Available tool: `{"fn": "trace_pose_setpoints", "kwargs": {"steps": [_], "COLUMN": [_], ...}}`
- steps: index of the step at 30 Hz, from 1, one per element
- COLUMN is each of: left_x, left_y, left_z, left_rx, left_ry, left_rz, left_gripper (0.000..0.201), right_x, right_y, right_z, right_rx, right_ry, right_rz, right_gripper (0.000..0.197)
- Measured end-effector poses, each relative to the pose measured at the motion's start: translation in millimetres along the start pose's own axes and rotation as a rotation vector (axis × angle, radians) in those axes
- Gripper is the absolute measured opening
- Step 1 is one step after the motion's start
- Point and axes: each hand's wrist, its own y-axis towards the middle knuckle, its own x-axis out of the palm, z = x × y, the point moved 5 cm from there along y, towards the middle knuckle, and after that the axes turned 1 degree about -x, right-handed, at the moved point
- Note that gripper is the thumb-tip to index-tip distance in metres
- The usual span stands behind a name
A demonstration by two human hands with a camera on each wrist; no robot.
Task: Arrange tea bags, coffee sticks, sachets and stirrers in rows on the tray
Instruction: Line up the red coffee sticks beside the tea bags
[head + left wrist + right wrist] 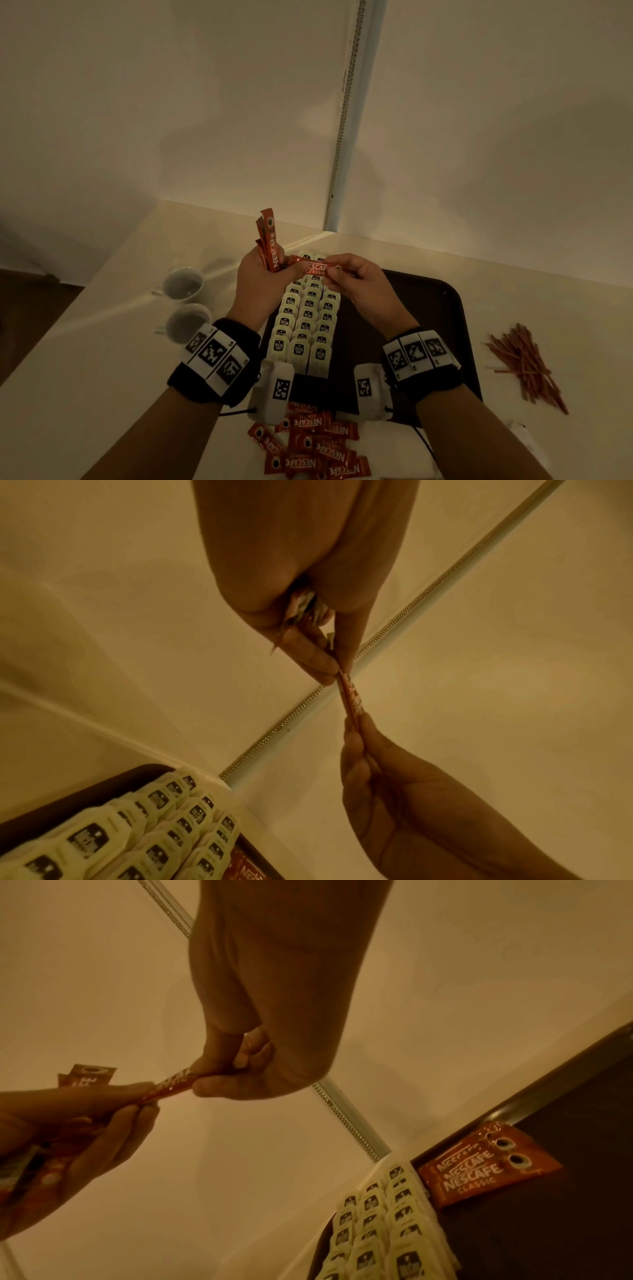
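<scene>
My left hand grips a bunch of red coffee sticks upright above the far end of the dark tray. My right hand pinches one end of a single coffee stick, held level between both hands; the left fingertips pinch its other end. Cream tea bags lie in three rows on the tray's left part. In the right wrist view, a few coffee sticks lie on the tray beside the tea bags. Brown stirrers sit piled on the table right of the tray.
Loose coffee sticks lie in a heap at the table's near edge, below my wrists. Two white cups stand left of the tray. A wall corner with a metal strip rises behind the table.
</scene>
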Motion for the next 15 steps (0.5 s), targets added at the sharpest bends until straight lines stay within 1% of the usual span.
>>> {"fn": "trace_pose_setpoints", "kwargs": {"steps": [2,4,6,7,9,12,13,15], "left_x": [1,4,8,9,11,9,8,6], "left_y": [1,1,3,3,5,7,8,8], "left_z": [-4,-6,-8,-8,-10,-20,-27,-40], "left_rx": [-0.013,-0.025,-0.038,-0.047,-0.077,-0.180,-0.227,-0.320], "left_ry": [-0.001,0.000,-0.014,-0.033,-0.061,0.003,-0.003,-0.104], "left_rz": [0.020,0.022,0.003,-0.013,-0.048,-0.084,-0.101,-0.133], "left_gripper": [0.035,0.035,0.033,0.032,0.031,0.029,0.026,0.017], "right_x": [-9,-13,-20,-27,-51,-98,-112,-134], "right_y": [1,2,3,4,10,19,21,22], "right_z": [-3,-7,-11,-13,-14,-1,7,26], "right_rx": [0.011,0.033,0.053,0.057,0.050,0.059,0.078,0.129], "right_ry": [-0.089,-0.102,-0.129,-0.150,-0.223,-0.410,-0.495,-0.640], "right_rz": [0.008,-0.026,-0.037,-0.015,0.086,0.264,0.301,0.326], "right_gripper": [0.016,0.019,0.021,0.021,0.018,0.011,0.009,0.008]}}
